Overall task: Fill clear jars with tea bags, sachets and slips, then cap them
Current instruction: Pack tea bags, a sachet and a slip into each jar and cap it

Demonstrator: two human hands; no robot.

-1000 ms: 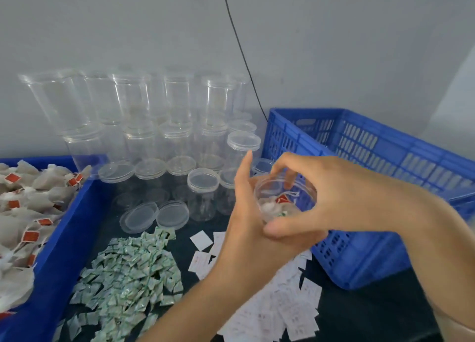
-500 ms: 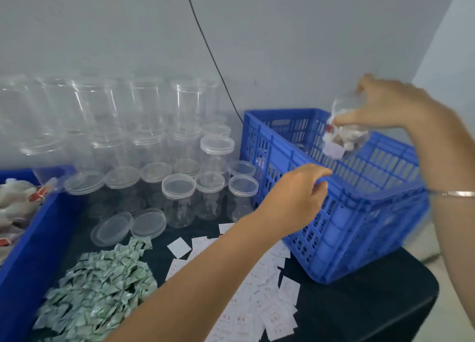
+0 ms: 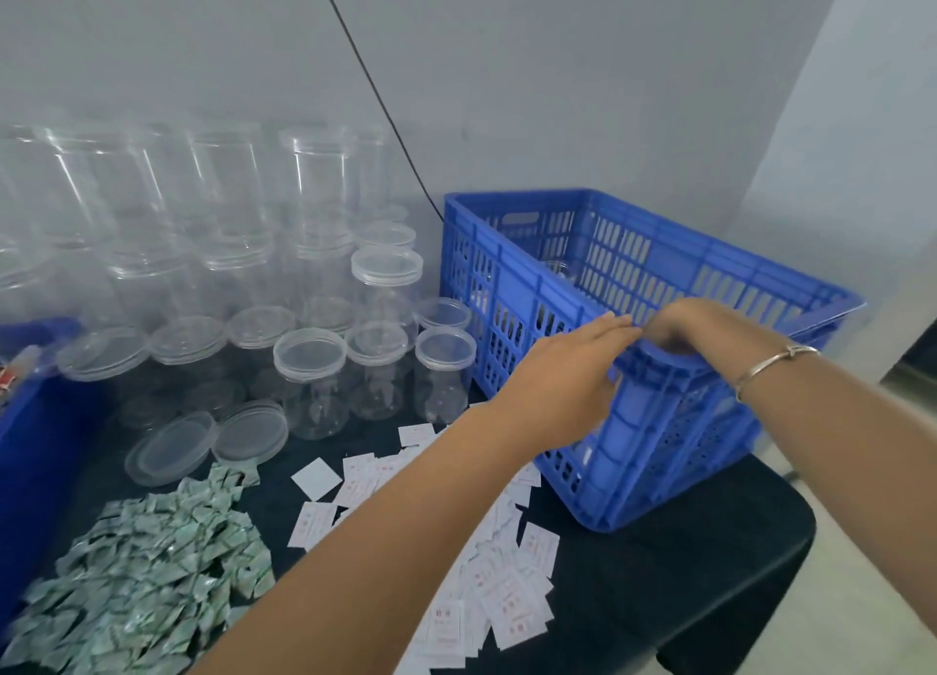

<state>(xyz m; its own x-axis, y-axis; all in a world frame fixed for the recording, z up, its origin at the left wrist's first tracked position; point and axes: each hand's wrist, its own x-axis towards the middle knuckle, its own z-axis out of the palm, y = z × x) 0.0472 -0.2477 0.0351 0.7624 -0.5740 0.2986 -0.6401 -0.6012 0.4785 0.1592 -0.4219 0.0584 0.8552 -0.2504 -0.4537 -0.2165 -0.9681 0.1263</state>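
Bench: black cloth-topped table (image 3: pixel 659 573), set against a grey wall.

Blue slotted plastic crate (image 3: pixel 674 446): on the right part of the table, one corner turned toward me. Through the slats on its left wall something clear shows faintly. I cannot tell what it is.

Clear plastic jars (image 3: pixel 314 182): stacked in tiers against the wall, left of the crate. The front row stands on the table with caps on, and the rightmost jar is just beside the crate wall.

Blue plastic bin (image 3: pixel 35 421): at the left edge, mostly out of view. A pale tea bag with a red tag (image 3: pixel 23 360) shows at its rim, blurred.

Green-and-silver foil sachets (image 3: pixel 152 573): loose heap on the table at front left.

White printed paper slips (image 3: pixel 507 588): scattered between the sachet heap and the crate. My left forearm passes over them.

Hands: both at the near corner of the crate, close together, fingertips almost meeting.
- Right hand (image 3: pixel 694 327): fingers curled down over the crate rim at the corner, gripping it.
- Left hand (image 3: pixel 568 375): fingers straight and together, palm facing the outer wall, fingertips at rim height just beside the right hand. I cannot tell whether it presses on the plastic.
- Neither hand holds a jar.

Two loose clear round lids (image 3: pixel 172 446): flat on the table, touching each other, between the front jars and the sachet heap.

Thin silver bangle (image 3: pixel 776 362): on my right wrist.

Thin black cable (image 3: pixel 385 116): runs down the wall and drops behind the crate's back left corner.
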